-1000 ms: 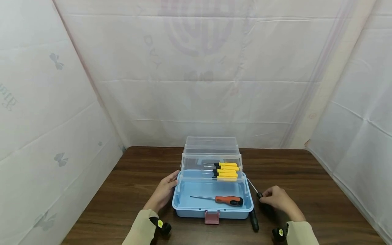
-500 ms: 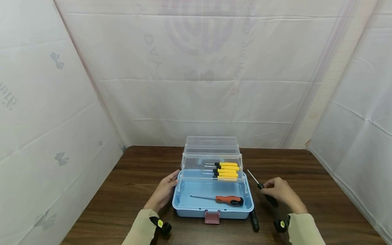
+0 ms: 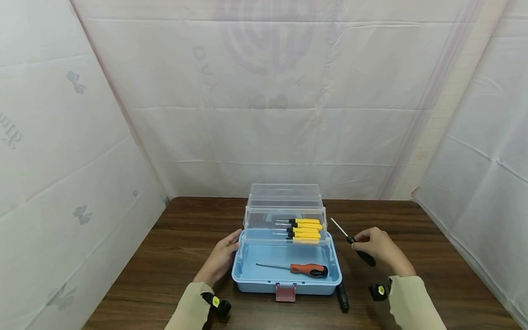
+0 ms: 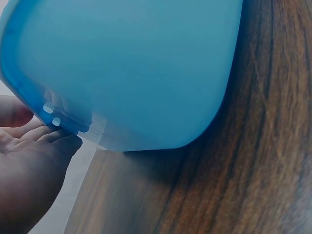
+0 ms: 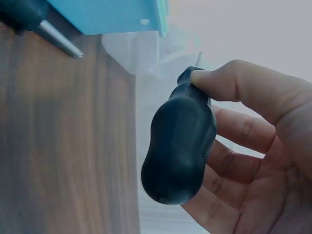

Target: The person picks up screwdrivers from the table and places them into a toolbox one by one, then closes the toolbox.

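My right hand (image 3: 377, 247) pinches a black-handled screwdriver (image 3: 366, 258) near the neck between thumb and fingers. Its thin metal shaft points up and to the left, toward the box. In the right wrist view the handle's rounded butt (image 5: 178, 151) faces the camera. My left hand (image 3: 220, 259) rests with extended fingers against the left wall of an open blue toolbox (image 3: 255, 287); in the left wrist view the fingertips (image 4: 68, 141) touch the wall. Inside the box lies an orange-and-black screwdriver (image 3: 305, 269). Several yellow-handled screwdrivers (image 3: 307, 230) sit in the clear upper tray.
Along the box's right side, another black-handled screwdriver (image 3: 343, 298) lies on the wooden table (image 3: 181, 256). A clear lid (image 3: 284, 190) stands raised behind the box. The reddish latch (image 3: 285, 293) hangs down in front. White sheeting (image 3: 264, 114) walls the table at back and sides.
My right hand has raised the black-handled screwdriver up off the table, beside the box, moving it farther back and slightly right. The left hand and the box stay in place.
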A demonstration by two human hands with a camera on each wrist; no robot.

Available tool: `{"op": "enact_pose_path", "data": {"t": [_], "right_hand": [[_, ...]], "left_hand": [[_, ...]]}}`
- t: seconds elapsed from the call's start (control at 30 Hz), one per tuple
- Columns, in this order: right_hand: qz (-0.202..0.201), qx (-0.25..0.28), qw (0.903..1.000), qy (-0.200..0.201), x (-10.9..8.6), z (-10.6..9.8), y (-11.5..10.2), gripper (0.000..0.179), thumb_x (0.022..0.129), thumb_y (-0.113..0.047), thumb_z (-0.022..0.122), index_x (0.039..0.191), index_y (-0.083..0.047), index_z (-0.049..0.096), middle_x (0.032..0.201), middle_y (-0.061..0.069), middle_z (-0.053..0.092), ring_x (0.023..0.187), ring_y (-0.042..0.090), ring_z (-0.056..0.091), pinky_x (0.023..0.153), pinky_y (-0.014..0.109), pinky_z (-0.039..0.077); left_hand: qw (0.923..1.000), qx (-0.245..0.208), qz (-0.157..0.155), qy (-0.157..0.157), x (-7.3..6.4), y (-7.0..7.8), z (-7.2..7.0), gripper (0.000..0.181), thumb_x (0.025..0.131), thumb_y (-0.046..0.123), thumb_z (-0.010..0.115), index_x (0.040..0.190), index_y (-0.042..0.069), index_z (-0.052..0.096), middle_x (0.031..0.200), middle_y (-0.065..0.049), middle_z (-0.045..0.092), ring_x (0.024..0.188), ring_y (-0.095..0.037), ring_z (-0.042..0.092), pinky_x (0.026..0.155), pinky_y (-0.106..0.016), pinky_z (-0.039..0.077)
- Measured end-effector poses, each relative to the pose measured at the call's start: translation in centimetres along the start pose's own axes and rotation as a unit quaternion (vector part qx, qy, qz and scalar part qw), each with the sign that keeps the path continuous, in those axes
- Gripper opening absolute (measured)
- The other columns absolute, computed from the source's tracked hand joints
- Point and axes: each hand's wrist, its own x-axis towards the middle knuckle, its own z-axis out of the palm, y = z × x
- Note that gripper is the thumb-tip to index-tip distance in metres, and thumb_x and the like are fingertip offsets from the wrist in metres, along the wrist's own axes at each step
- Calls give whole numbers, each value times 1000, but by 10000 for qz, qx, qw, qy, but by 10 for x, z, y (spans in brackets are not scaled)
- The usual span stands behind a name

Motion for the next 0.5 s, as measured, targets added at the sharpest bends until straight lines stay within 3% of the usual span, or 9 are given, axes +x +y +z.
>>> {"op": "enact_pose_path", "data": {"t": [0.5], "right_hand": [[-465,-6,9989,93,14,-12,-15,27,88,-18,68,103,4,70,92,10,70,77,16,62,68,38,55]], "left_hand": [[10000,-14,30,-53,0,-2,-1,51,101,4,35,151,1,24,159,-21,17,147,-38,16,116,-55,19]]}}
